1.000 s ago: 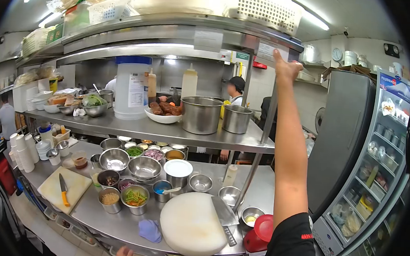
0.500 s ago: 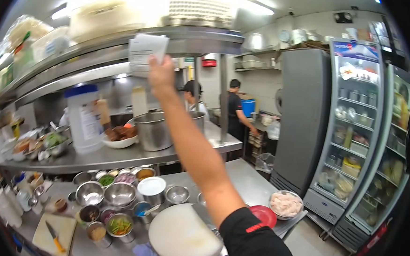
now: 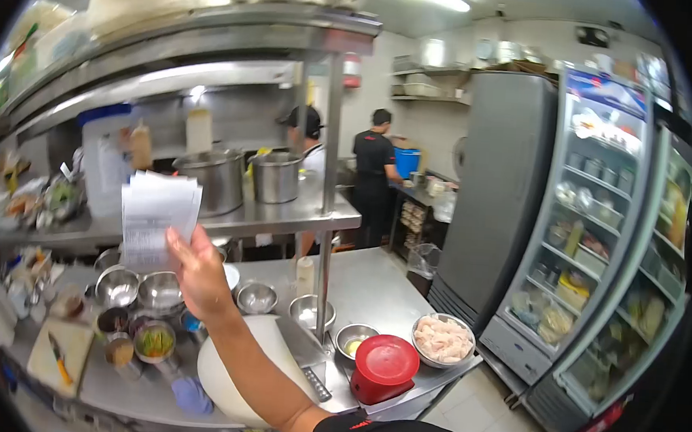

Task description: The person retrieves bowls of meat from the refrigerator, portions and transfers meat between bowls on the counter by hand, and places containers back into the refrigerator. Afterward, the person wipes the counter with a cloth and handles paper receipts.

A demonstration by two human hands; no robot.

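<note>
My right hand (image 3: 202, 274) grips a small stack of printed paper slips (image 3: 160, 212), held upright in front of the shelf. Its fingers are closed on the lower right edge of the slips. My left hand is out of view. Beneath my right forearm lies a thick round white chopping board (image 3: 225, 371). A cleaver (image 3: 317, 383) rests on its right side, partly hidden by the arm. Metal bowls (image 3: 159, 290) stand just behind and below the slips.
A red lidded container (image 3: 387, 361) and a bowl of pale raw meat (image 3: 443, 338) stand at right. An orange-handled knife (image 3: 61, 359) lies on a cutting board (image 3: 40, 364). Pots (image 3: 277, 178) occupy the steel shelf. Two people work beyond. Fridges (image 3: 592, 207) line the right.
My right hand has come down and left from the upper shelf's edge, bringing the paper slips with it. The view has shifted, showing more of the counter at right.
</note>
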